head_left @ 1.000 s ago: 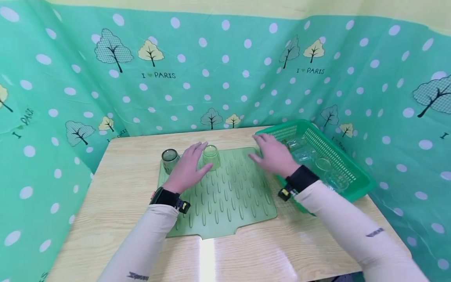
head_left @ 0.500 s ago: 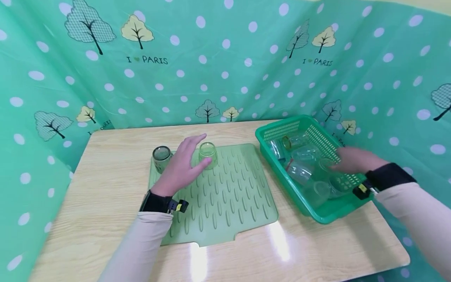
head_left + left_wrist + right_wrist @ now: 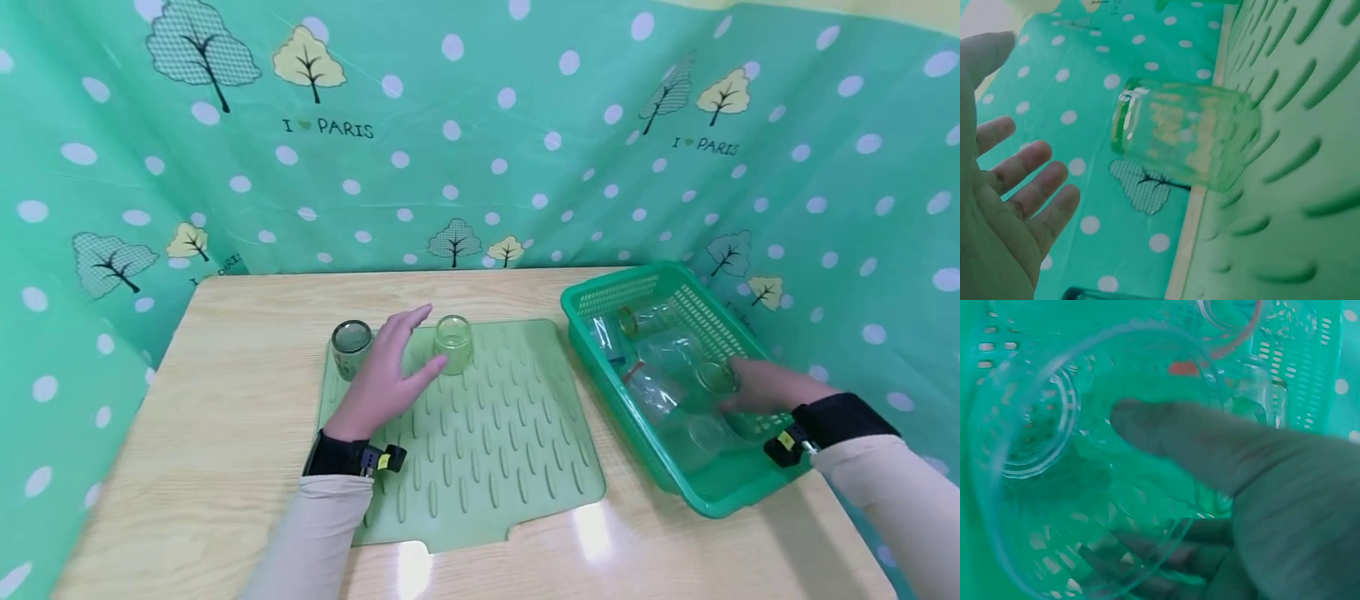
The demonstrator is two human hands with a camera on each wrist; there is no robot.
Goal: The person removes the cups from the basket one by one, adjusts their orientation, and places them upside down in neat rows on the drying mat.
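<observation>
From the head view, my left hand (image 3: 382, 379) lay over the green drying mat (image 3: 480, 450), fingers straight and slightly spread, holding nothing. The pale green glass (image 3: 453, 343) stood upside down on the mat just beside my thumb, and a darker glass (image 3: 351, 347) stood at the mat's far left corner, on the other side of my hand. To the right of the mat sat the green basket (image 3: 600, 293), and my right hand (image 3: 757, 387) was down inside it among several clear glasses. Its fingers curled around a clear glass (image 3: 716, 379) at the basket's right wall.

In the left wrist view, my left fingers (image 3: 1029, 172) were open and apart, touching nothing. The pale green glass (image 3: 1182, 140) stood on the ribbed mat (image 3: 1291, 187) near its edge, apart from my fingertips.

In the right wrist view, my right thumb (image 3: 1172, 437) lay across the inside of the clear glass (image 3: 1054, 444) and my other fingers were curled beneath its wall, pinching it between them. The glass lay inside the basket (image 3: 1310, 369), another one beyond it.
</observation>
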